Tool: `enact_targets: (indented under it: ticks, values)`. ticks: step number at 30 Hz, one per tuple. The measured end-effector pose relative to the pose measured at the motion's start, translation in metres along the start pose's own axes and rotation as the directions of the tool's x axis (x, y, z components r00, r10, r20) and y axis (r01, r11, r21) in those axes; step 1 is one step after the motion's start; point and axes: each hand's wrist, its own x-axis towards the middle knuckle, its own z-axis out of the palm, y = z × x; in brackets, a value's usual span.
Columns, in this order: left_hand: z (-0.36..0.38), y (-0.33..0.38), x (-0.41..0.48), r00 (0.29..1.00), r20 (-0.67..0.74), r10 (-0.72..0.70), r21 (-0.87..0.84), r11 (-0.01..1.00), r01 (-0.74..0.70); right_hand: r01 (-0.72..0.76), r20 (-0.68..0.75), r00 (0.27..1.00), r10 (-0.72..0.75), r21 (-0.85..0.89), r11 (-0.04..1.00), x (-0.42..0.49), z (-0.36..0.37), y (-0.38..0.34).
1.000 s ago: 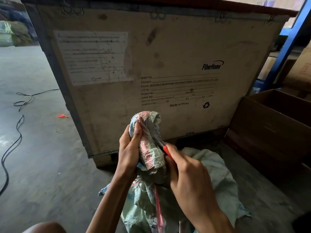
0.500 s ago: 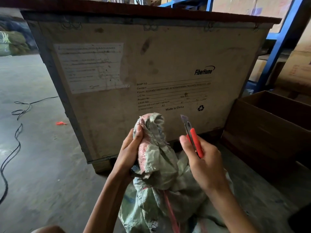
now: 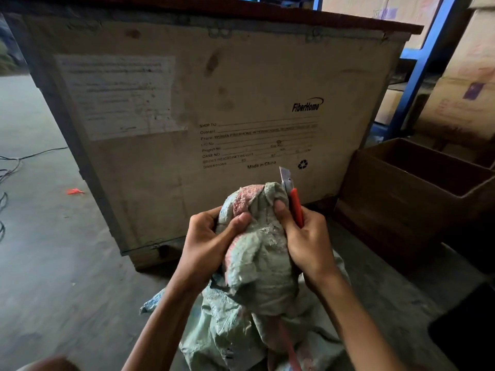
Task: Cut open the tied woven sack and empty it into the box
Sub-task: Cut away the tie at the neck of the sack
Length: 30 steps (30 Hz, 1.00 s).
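A pale green woven sack point(image 3: 257, 266) with a pink-printed top stands on the floor in front of me, its neck bunched upward. My left hand point(image 3: 211, 242) grips the neck from the left, thumb pressed across the fabric. My right hand point(image 3: 305, 236) grips the neck from the right and also holds a red utility knife point(image 3: 293, 199), whose blade points up beside the sack top. A red tie strand point(image 3: 288, 344) hangs down the sack's front. An open cardboard box point(image 3: 417, 188) sits on the floor to the right.
A big plywood crate point(image 3: 214, 103) with printed shipping text stands right behind the sack. Blue shelving point(image 3: 417, 68) with stacked cartons rises at the back right. Black cables point(image 3: 8, 172) lie on the concrete floor at left, near a small red scrap point(image 3: 75, 192).
My right hand, which held the knife away from the sack half a second ago, has come back against the neck and now grips it together with the knife. The left hand shifted its grip lower.
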Motion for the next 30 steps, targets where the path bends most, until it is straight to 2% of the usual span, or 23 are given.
enact_targets:
  ticks: [4,6,9,15,20,22,25,28,29,30]
  values:
    - [-0.012,-0.007,0.007,0.985,0.140,-0.098,-0.130,0.985,0.116,-0.155,0.106,0.984,0.143,0.115,0.981,0.008,-0.009,0.001]
    - [-0.018,-0.011,0.010,0.965,0.225,-0.133,-0.193,0.965,0.177,-0.260,0.212,0.952,0.219,0.188,0.947,0.010,-0.011,0.001]
    - [-0.029,-0.016,0.012,0.946,0.275,-0.170,-0.200,0.953,0.229,-0.333,0.335,0.909,0.248,0.227,0.915,0.011,-0.011,0.000]
    - [-0.048,-0.017,0.022,0.935,0.254,-0.246,-0.111,0.953,0.281,-0.280,0.317,0.918,0.237,0.095,0.955,0.012,-0.007,-0.004]
    - [-0.067,0.005,0.018,0.914,0.209,-0.346,0.184,0.932,0.311,-0.198,0.304,0.936,0.178,0.035,0.980,0.014,-0.010,-0.002]
    - [-0.082,0.006,0.020,0.900,0.204,-0.386,0.230,0.912,0.340,-0.185,0.335,0.928,0.167,0.022,0.983,0.016,-0.009,-0.003]
    - [-0.079,0.001,0.017,0.907,0.210,-0.365,0.076,0.931,0.357,-0.163,0.296,0.943,0.152,0.012,0.987,0.014,-0.002,0.001]
    - [-0.057,-0.003,0.008,0.863,0.250,-0.439,-0.264,0.827,0.497,-0.196,0.155,0.970,0.185,0.060,0.979,0.011,0.007,0.008]
    - [-0.050,-0.007,0.004,0.869,0.242,-0.432,-0.351,0.796,0.494,-0.231,0.115,0.969,0.220,0.092,0.968,0.012,0.009,0.009]
    - [-0.047,-0.012,0.002,0.887,0.169,-0.430,-0.391,0.797,0.461,-0.275,0.087,0.960,0.265,0.136,0.952,0.012,0.011,0.009]
